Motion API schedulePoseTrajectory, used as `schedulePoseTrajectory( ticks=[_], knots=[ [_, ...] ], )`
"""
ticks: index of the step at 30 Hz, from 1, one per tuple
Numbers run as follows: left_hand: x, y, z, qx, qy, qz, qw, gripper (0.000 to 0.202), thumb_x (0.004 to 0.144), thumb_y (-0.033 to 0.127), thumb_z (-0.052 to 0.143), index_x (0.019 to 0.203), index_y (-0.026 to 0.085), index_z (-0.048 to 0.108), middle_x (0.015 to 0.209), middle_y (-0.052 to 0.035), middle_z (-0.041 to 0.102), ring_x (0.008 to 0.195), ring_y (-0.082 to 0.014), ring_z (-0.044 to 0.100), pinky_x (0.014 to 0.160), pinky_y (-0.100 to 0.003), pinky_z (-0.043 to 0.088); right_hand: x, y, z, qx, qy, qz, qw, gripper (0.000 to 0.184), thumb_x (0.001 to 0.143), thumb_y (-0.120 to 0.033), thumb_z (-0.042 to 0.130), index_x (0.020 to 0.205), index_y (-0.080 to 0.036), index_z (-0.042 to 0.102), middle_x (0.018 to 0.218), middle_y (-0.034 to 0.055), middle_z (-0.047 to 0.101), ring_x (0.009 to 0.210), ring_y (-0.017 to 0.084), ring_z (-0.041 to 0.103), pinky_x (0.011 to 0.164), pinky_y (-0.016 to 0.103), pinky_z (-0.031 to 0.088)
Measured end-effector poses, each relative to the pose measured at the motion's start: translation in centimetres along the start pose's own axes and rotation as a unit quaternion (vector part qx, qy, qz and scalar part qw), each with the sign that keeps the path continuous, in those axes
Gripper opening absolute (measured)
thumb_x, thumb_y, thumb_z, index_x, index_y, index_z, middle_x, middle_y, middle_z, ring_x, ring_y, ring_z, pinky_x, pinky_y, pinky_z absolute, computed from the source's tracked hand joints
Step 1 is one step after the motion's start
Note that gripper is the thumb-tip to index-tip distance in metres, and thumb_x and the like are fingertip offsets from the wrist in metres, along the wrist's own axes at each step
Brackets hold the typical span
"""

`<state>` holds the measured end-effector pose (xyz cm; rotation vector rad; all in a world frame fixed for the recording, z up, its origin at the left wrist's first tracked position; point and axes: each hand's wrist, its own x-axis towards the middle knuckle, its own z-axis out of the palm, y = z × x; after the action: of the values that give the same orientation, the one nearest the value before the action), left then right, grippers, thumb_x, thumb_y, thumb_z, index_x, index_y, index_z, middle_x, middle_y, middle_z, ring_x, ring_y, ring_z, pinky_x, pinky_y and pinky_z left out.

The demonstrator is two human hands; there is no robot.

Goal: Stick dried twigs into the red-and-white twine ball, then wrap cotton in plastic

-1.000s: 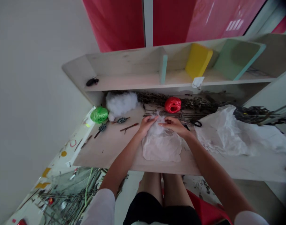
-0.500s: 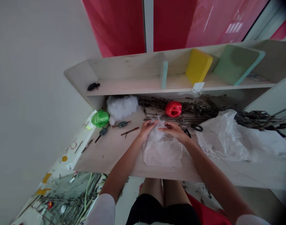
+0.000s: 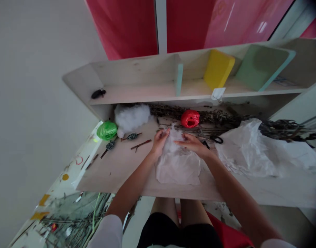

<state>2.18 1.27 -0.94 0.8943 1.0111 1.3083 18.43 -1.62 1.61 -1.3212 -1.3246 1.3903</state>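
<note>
My left hand (image 3: 159, 144) and my right hand (image 3: 193, 144) face each other at the middle of the desk, fingers curled in on a tuft of white cotton stuffing (image 3: 174, 138). Wisps of it stick up between the fingertips. Beneath and nearer to me lies a crumpled white thin sheet (image 3: 178, 168), flat on the desktop. Black-handled scissors (image 3: 216, 139) rest right of my right hand, partly hidden. A short forked twig (image 3: 140, 144) lies to the left of my left hand.
Behind my hands sit a red twine ball (image 3: 190, 119), dried stalks (image 3: 168, 111) and a large cotton heap (image 3: 133, 117). Farther left are a green twine ball (image 3: 107, 131) and wrapped twigs (image 3: 110, 145). A white plastic bag (image 3: 247, 148) lies right, below the overhanging shelf (image 3: 139, 93).
My hands stay over the sheet, with slight finger movement at the cotton. The whole view has shifted a little; the other things lie as before.
</note>
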Motion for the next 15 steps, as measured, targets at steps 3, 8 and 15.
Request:
schedulePoseTrajectory(
  ticks=[3, 8, 15],
  knots=[
    [-0.9, -0.4, 0.7, -0.019, 0.003, -0.005, 1.000, 0.040, 0.063, 0.053, 0.075, 0.077, 0.020, 0.058, 0.074, 0.0023, 0.061, 0.066, -0.0097, 0.055, 0.065, -0.022, 0.045, 0.0, 0.2, 0.9, 0.049, -0.024, 0.038, 0.998, 0.047, 0.052, -0.039, 0.084, 0.084, -0.021, 0.055, 0.078, -0.0014, 0.059, 0.066, 0.013, 0.054, 0.052, 0.024, 0.046],
    [-1.1, -0.3, 0.6, 0.050, 0.016, 0.078, 0.996, 0.041, 0.071, 0.059, 0.067, 0.082, 0.020, 0.058, 0.072, 0.0012, 0.061, 0.065, -0.0107, 0.055, 0.064, -0.023, 0.044, -0.1, 0.6, 0.5, 0.046, -0.065, 0.037, 0.996, 0.034, 0.054, -0.040, 0.081, 0.071, -0.018, 0.062, 0.065, 0.0005, 0.058, 0.057, 0.012, 0.053, 0.052, 0.027, 0.048],
    [-0.7, 0.9, 0.0, 0.078, 0.004, 0.054, 0.995, 0.040, 0.065, 0.051, 0.075, 0.086, 0.021, 0.061, 0.082, -0.0034, 0.067, 0.081, -0.0162, 0.062, 0.075, -0.027, 0.047, 0.9, 0.9, -0.4, 0.031, 0.046, -0.014, 0.998, 0.036, 0.049, -0.043, 0.081, 0.067, -0.019, 0.062, 0.064, 0.0007, 0.060, 0.058, 0.014, 0.053, 0.055, 0.028, 0.046]
  ],
)
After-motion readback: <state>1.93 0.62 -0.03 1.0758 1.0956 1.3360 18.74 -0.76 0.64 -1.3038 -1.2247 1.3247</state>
